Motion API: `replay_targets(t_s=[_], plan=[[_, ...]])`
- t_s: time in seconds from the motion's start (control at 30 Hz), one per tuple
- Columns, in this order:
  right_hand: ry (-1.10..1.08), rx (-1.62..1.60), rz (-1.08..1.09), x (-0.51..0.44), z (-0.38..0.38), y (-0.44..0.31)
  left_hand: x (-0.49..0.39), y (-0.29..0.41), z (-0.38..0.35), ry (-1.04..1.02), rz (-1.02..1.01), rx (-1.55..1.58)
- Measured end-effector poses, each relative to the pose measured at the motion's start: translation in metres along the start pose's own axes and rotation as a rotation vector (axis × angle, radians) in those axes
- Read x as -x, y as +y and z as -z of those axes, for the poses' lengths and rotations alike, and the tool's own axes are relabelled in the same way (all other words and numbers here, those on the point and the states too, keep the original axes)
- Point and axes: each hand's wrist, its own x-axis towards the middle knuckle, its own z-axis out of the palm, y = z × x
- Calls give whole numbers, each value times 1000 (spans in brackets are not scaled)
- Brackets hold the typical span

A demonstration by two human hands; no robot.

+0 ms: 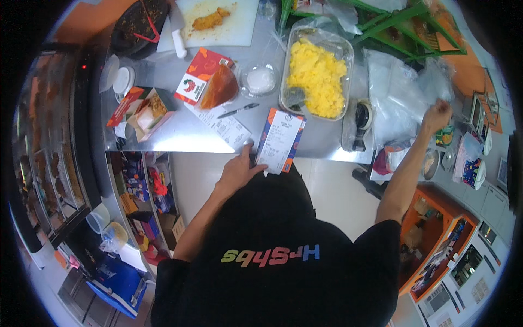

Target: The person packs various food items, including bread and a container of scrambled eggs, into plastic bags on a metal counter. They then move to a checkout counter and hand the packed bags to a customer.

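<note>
My left hand (238, 171) is at the front edge of the steel table with its fingers apart. Its index fingertip is beside a printed receipt (231, 131), and its thumb touches the lower corner of a blue and orange carton (301, 137). A second receipt (279, 139) lies on that carton, which juts over the edge. At the far right, my right hand (437, 116) has its fingers curled on a crumpled clear plastic bag (436, 79), beside a pile of clear bags (388, 94). The fingertips are blurred.
Centre right stands a clear tub of yellow food (316, 77), with a tape dispenser (361, 122) beside it. Around the left lie a pen (238, 110), a red carton (200, 69), an open food box (149, 116), a knife (178, 43) and a cutting board (241, 30). Green rack (392, 24) behind.
</note>
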Motion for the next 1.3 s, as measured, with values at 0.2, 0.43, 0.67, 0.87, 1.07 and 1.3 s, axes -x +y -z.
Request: replay_targets(t_s=[0.2,0.43,0.67,0.87,1.07,1.3], plan=[[80,152,194,-36,25,-23,3,-8,0,-39,48,23],[352,-25,252,-90,152,-160,6,13,95,-100,55,128],[85,-520,-14,76,255,-298,-27,153,54,-454,-726,853],[-66,-704,-650,146,324,-273,6,231,-14,-813,-658,1330],[56,-655,-767,170,370,-232,-8,234,-62,-753,-22,1643],[182,-403,-755,180,407,-193,5,255,-124,-1196,-159,1643]])
